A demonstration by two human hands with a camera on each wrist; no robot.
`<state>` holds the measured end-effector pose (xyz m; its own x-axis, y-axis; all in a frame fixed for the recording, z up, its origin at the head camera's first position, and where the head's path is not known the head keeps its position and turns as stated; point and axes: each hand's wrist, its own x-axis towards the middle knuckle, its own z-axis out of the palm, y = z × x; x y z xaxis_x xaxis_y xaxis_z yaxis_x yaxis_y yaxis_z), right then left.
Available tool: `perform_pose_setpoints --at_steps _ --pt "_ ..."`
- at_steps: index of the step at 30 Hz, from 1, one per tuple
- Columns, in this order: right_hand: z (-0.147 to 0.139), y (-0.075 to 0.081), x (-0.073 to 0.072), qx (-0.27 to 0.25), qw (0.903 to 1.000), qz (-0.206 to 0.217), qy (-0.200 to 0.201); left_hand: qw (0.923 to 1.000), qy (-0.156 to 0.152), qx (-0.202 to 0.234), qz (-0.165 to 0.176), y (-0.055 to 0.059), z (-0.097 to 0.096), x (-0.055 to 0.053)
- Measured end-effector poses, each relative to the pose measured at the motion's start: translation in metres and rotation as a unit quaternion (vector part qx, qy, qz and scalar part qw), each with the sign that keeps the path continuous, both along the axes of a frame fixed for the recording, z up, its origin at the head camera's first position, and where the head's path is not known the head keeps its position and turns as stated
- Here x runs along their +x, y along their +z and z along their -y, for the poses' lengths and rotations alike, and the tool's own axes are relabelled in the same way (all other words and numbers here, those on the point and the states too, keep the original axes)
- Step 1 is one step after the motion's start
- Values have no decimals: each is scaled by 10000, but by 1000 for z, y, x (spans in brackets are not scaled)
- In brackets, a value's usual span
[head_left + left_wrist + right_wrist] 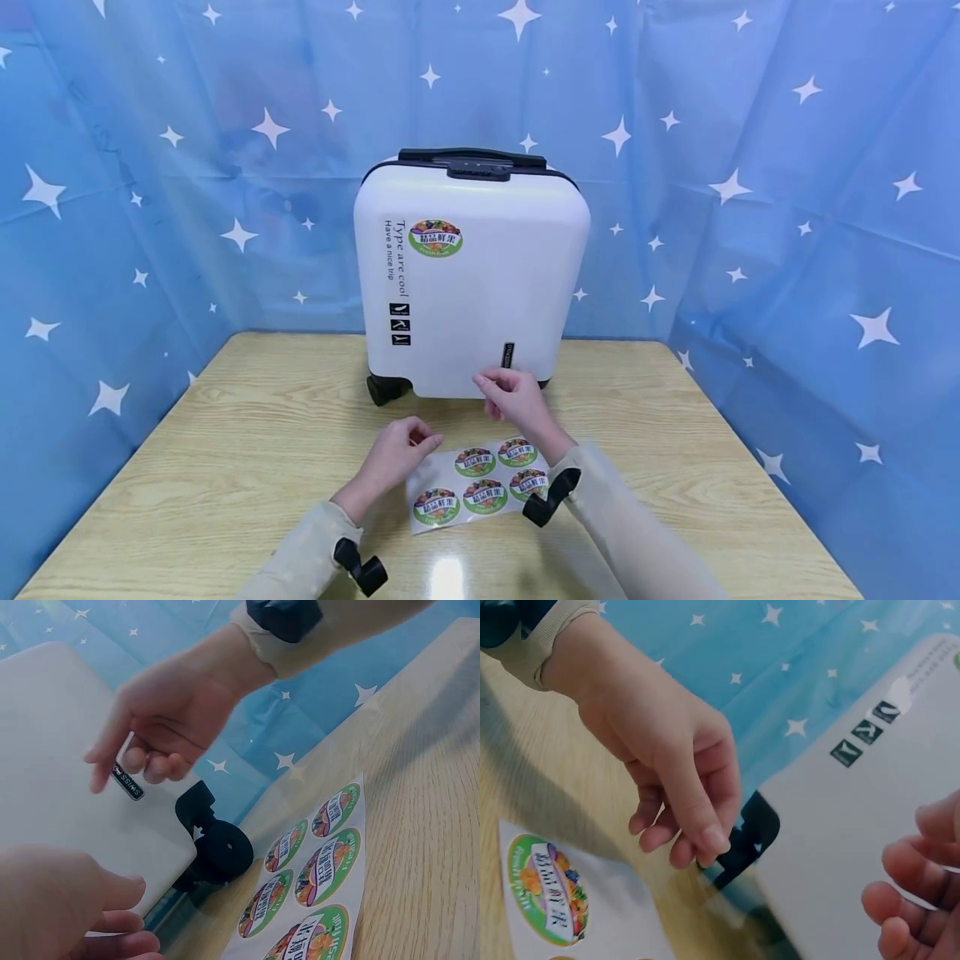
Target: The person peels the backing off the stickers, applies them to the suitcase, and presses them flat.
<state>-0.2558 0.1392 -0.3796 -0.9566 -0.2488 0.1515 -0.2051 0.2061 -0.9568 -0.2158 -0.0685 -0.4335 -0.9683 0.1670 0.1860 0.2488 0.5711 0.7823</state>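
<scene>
A white hard-shell suitcase (480,283) stands upright on the table, with a round fruit sticker (436,238) on its upper left front. In front of it lies a white sheet (429,472) of matching stickers (484,496); its upper left spot has none. My right hand (519,402) is by the suitcase's lower front, below a small black label (127,782); its fingers are bent and I see nothing in them. Over the sheet's left edge is my left hand (397,450), fingers loosely curled, holding nothing visible in the right wrist view.
Black wheels (223,851) are under the suitcase, and a black handle (472,157) is on top. The wooden table (247,417) reaches back to a blue curtain (300,208) with white stars. Both wrists wear black camera mounts (551,497).
</scene>
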Motion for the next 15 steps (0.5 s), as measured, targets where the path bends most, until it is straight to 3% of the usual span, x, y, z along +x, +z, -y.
perform_pose_setpoints --at_steps 7,15 --pt "-6 -14 9 398 9990 182 -126 9995 -149 -227 174 -2 0 1" --pt "-12 -30 17 1309 9901 334 387 9945 -193 -821 623 -1 -2 -1"
